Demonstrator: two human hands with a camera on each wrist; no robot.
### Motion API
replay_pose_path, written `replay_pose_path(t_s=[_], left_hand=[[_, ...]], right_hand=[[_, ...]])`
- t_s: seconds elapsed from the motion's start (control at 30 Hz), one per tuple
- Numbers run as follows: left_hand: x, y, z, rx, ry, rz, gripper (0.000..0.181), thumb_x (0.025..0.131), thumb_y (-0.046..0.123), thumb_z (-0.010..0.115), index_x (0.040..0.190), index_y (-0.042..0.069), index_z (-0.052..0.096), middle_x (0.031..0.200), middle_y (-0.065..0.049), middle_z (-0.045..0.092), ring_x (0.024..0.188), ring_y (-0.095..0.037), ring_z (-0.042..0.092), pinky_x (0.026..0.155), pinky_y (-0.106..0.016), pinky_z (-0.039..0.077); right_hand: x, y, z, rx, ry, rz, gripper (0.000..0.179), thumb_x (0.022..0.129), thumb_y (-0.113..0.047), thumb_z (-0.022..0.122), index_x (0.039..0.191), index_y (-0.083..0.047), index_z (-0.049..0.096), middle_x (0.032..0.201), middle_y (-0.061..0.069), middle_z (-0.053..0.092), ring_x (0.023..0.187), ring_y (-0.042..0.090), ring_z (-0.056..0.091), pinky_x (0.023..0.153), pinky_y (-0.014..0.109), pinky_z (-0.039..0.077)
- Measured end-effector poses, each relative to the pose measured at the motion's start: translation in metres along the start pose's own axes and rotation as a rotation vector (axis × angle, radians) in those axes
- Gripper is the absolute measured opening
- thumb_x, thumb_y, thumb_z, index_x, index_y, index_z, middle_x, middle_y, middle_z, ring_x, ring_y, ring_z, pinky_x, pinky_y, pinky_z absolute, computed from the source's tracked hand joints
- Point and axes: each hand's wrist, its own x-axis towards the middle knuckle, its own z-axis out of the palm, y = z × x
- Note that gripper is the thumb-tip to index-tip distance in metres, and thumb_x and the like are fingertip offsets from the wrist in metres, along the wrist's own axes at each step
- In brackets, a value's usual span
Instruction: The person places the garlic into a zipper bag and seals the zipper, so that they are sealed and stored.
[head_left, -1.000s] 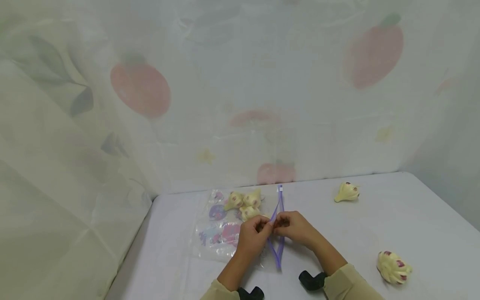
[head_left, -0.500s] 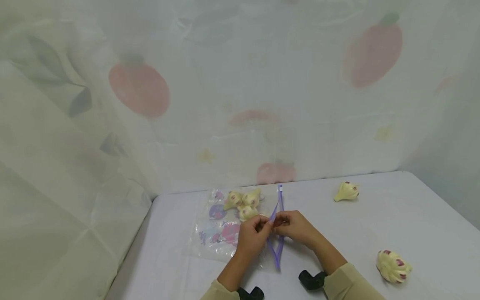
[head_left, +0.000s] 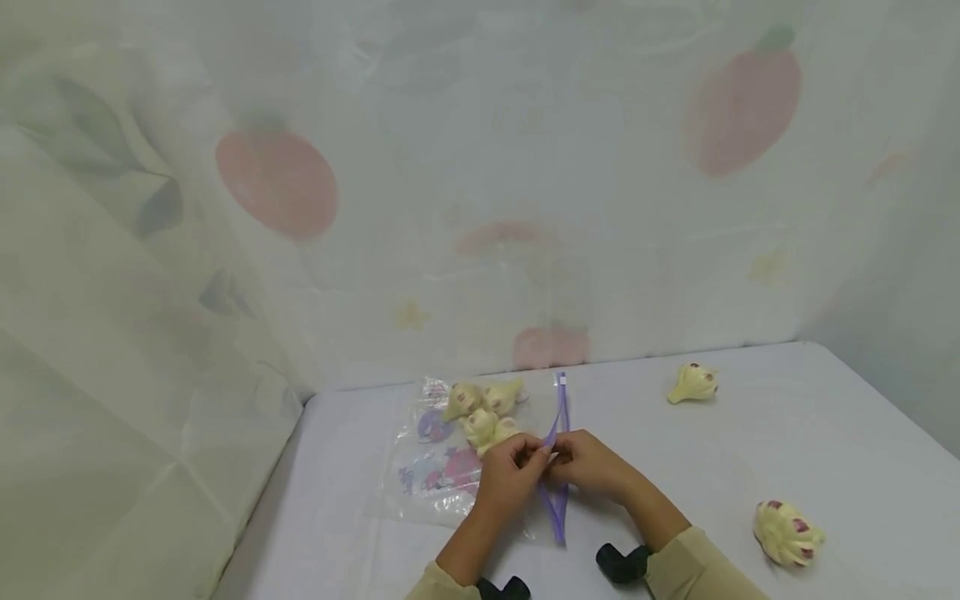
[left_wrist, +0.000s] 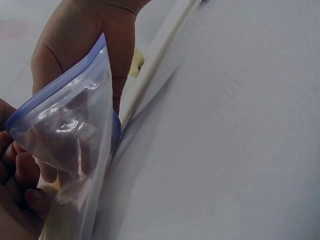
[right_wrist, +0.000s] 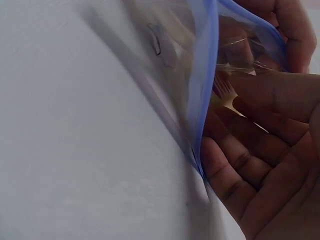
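Clear bag (head_left: 444,458) lies on the table, left of the loose bulbs, its printed side spread to the left and its mouth facing right. Purple zip rim (head_left: 558,529) forms the long edge of the mouth, running near to far; its two lips stand apart where the hands meet it. Inside: a cluster of pale bulbs (head_left: 463,402), at least three, with another partly covered by the left hand.

Left hand (head_left: 508,479): pinches the bag at the left lip of the mouth. Right hand (head_left: 588,462): comes in from the right, fingertips at the mouth, fingers part curled with palm showing. A pale, dark-streaked piece shows past its thumb in the right wrist view; cannot tell whether it is gripped or lies free.

Key relation: the opening sits between the two hands, side-on to the right hand. Right hand is also the nearer one to both loose bulbs: far-right bulb (head_left: 693,383), stem toward the left, and near-right bulb (head_left: 789,534), larger in view, long axis slanting.

Outward: white table (head_left: 720,467), black wrist pieces (head_left: 624,562), fruit-printed backdrop (head_left: 637,208) behind
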Motion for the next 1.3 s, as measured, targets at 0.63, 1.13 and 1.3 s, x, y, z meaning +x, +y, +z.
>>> replay_pose_path(t_s=[0.63,1.13,1.3], left_hand=[[0.001,0.004,-0.005,0.021,0.08,-0.019,0.004,0.086,0.0,0.069,0.082,-0.002,0.07,0.07,-0.012,0.063,0.059,0.001,0.046,0.056,-0.013,0.039],[0.002,-0.016,0.004,0.055,0.019,-0.029,0.004,0.087,0.003,0.069,0.085,0.0,0.071,0.073,-0.013,0.065,0.06,0.002,0.046,0.056,-0.015,0.042],[0.003,-0.041,0.01,0.066,0.017,-0.028,0.004,0.088,0.011,0.071,0.086,0.007,0.072,0.074,-0.007,0.066,0.061,0.002,0.048,0.056,-0.016,0.044]], right_hand=[[0.007,-0.004,-0.04,-0.443,0.676,0.047,0.007,0.08,-0.01,0.073,0.086,-0.009,0.071,0.084,0.004,0.07,0.079,0.024,0.057,0.071,0.039,0.046],[-0.013,0.023,-0.063,-0.472,0.864,0.106,0.031,0.08,-0.01,0.073,0.11,-0.001,0.066,0.129,0.024,0.053,0.126,0.048,0.039,0.1,0.063,0.032],[-0.021,0.023,-0.073,-0.514,0.805,0.218,0.049,0.082,-0.016,0.071,0.126,-0.001,0.057,0.144,0.029,0.038,0.139,0.054,0.022,0.107,0.069,0.021]])
